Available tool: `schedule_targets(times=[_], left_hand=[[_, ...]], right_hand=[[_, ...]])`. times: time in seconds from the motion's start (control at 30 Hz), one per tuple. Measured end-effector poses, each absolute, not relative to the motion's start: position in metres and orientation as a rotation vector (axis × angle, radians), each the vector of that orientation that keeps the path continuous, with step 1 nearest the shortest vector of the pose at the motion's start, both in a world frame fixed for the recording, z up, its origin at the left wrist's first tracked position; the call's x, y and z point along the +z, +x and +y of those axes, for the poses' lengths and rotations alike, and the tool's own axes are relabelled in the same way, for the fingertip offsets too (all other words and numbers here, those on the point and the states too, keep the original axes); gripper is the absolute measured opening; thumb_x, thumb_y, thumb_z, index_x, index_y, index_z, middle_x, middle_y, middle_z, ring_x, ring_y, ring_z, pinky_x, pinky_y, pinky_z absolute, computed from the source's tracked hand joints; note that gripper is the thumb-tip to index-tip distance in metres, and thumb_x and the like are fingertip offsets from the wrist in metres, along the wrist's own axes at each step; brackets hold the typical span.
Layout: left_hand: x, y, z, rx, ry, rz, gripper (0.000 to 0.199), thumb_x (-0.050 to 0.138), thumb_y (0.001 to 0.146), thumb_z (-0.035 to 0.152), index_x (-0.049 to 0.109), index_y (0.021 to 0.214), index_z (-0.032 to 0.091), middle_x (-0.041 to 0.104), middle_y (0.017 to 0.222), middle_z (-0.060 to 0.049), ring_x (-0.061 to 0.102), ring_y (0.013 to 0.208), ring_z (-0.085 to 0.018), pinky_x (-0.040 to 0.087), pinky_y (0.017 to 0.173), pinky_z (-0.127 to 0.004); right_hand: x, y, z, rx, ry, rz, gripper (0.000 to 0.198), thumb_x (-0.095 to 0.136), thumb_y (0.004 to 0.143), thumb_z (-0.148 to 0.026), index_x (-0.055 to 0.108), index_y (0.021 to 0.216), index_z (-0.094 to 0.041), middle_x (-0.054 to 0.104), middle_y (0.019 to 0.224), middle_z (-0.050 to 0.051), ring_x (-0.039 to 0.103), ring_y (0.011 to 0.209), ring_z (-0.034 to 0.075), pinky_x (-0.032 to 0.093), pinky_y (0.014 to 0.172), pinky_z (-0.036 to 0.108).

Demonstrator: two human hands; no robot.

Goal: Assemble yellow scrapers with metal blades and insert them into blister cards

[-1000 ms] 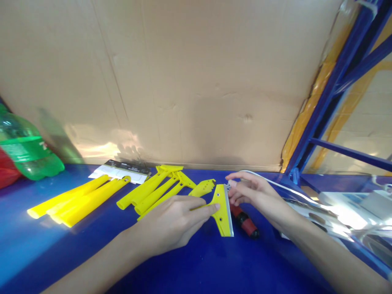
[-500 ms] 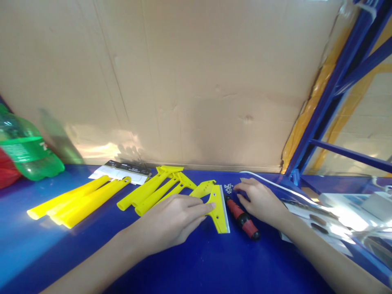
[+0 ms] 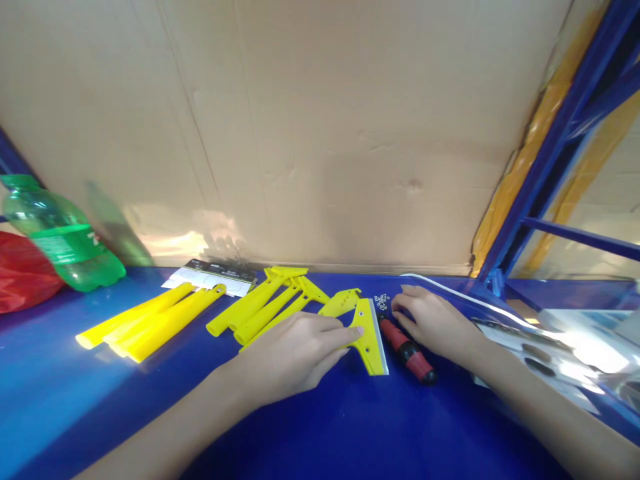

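My left hand (image 3: 305, 353) pinches a yellow scraper (image 3: 369, 340) by its neck, thumb and fingers closed on it. A silvery blade edge runs along the scraper's right side. Beyond the red and black screwdriver (image 3: 407, 350), my right hand (image 3: 433, 323) rests with bent fingers beside a small pile of screws (image 3: 381, 303). A small greyish piece shows at its far fingertips; what the fingers hold, if anything, I cannot make out. A flat yellow plate (image 3: 340, 303) lies behind the scraper. Left of it are several yellow scraper handles with heads (image 3: 273, 300).
Several yellow tubes (image 3: 157, 323) lie at the left, near black and white cards (image 3: 213, 275). A green bottle (image 3: 75, 240) and a red bag (image 3: 25, 273) stand farther left. A white cable (image 3: 465, 298) and plastic packaging (image 3: 540, 357) lie right. A cardboard wall (image 3: 310, 133) closes the back.
The whole view has shifted, so everything appears farther right. My left hand keeps its pinch on the scraper, and my right hand stays by the screws.
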State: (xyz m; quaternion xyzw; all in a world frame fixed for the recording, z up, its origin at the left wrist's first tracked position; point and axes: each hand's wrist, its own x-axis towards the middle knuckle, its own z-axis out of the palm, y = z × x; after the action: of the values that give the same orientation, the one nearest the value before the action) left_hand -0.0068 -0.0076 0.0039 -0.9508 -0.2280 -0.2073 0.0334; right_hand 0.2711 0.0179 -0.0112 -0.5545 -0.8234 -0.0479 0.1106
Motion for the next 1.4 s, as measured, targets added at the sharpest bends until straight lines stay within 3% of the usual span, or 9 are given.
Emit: schedule_targets(times=[0.17, 0.4, 0.53, 0.7, 0.9, 1.07, 1.2, 1.4], left_hand=[[0.003, -0.006, -0.008, -0.576, -2.956, -0.750, 0.028, 0.050, 0.105, 0.026, 0.070, 0.124, 0.022, 0.079, 0.110, -0.008, 0.076, 0.098, -0.022, 0.059, 0.091, -0.031], [0.005, -0.008, -0.007, -0.525, -2.950, -0.821, 0.029, 0.052, 0.104, 0.025, 0.070, 0.126, 0.022, 0.079, 0.113, -0.009, 0.076, 0.101, -0.025, 0.059, 0.090, -0.034], [0.009, -0.009, -0.005, -0.523, -2.971, -0.876, 0.028, 0.054, 0.103, 0.023, 0.071, 0.125, 0.021, 0.079, 0.112, -0.009, 0.077, 0.098, -0.025, 0.059, 0.090, -0.034], [0.012, -0.012, -0.002, -0.575, -3.025, -0.917, 0.028, 0.055, 0.102, 0.023, 0.072, 0.125, 0.021, 0.079, 0.116, -0.009, 0.076, 0.103, -0.025, 0.056, 0.093, -0.033], [0.017, -0.013, -0.003, -0.549, -3.076, -1.026, 0.028, 0.056, 0.101, 0.022, 0.073, 0.123, 0.020, 0.079, 0.114, -0.008, 0.076, 0.100, -0.026, 0.056, 0.086, -0.033], [0.016, -0.010, -0.006, -0.565, -3.098, -1.021, 0.027, 0.055, 0.102, 0.022, 0.071, 0.124, 0.021, 0.079, 0.113, -0.007, 0.075, 0.101, -0.025, 0.054, 0.087, -0.032], [0.016, -0.006, -0.009, -0.553, -3.083, -1.007, 0.024, 0.052, 0.103, 0.023, 0.073, 0.115, 0.022, 0.080, 0.103, -0.005, 0.076, 0.093, -0.024, 0.053, 0.080, -0.031], [0.016, -0.008, -0.008, -0.613, -3.091, -0.992, 0.026, 0.055, 0.102, 0.021, 0.073, 0.121, 0.021, 0.080, 0.111, -0.006, 0.076, 0.099, -0.024, 0.053, 0.085, -0.031]], right_hand=[[-0.014, 0.278, 0.019, -0.099, -1.645, -2.416, 0.026, 0.049, 0.096, -0.010, 0.068, 0.080, -0.017, 0.070, 0.087, 0.012, 0.067, 0.073, 0.022, 0.047, 0.068, 0.031], [-0.014, 0.279, 0.014, -0.072, -1.521, -2.353, 0.025, 0.049, 0.097, -0.010, 0.059, 0.077, -0.021, 0.067, 0.082, 0.007, 0.065, 0.076, 0.021, 0.047, 0.070, 0.030], [-0.004, 0.269, 0.007, -0.058, -1.362, -2.283, 0.018, 0.048, 0.102, -0.016, 0.057, 0.087, -0.021, 0.066, 0.085, 0.005, 0.062, 0.075, 0.020, 0.047, 0.068, 0.030], [0.006, 0.247, -0.013, -0.124, -0.942, -2.346, 0.018, 0.046, 0.106, -0.020, 0.060, 0.095, -0.021, 0.064, 0.092, 0.006, 0.060, 0.087, 0.022, 0.047, 0.079, 0.035], [0.001, 0.233, -0.025, -0.378, -0.743, -2.497, 0.028, 0.040, 0.107, -0.015, 0.065, 0.094, -0.016, 0.067, 0.088, 0.008, 0.060, 0.082, 0.024, 0.047, 0.078, 0.038], [-0.002, 0.231, -0.025, -0.430, -0.744, -2.466, 0.029, 0.041, 0.107, -0.017, 0.067, 0.095, -0.017, 0.068, 0.087, 0.008, 0.061, 0.081, 0.023, 0.048, 0.076, 0.037], [0.000, 0.228, -0.028, -0.443, -0.751, -2.442, 0.028, 0.043, 0.107, -0.016, 0.070, 0.098, -0.015, 0.068, 0.086, 0.008, 0.060, 0.079, 0.023, 0.047, 0.072, 0.036], [0.001, 0.226, -0.031, -0.361, -0.690, -2.447, 0.023, 0.049, 0.103, -0.013, 0.072, 0.099, -0.012, 0.069, 0.088, 0.010, 0.061, 0.080, 0.024, 0.051, 0.076, 0.038]])
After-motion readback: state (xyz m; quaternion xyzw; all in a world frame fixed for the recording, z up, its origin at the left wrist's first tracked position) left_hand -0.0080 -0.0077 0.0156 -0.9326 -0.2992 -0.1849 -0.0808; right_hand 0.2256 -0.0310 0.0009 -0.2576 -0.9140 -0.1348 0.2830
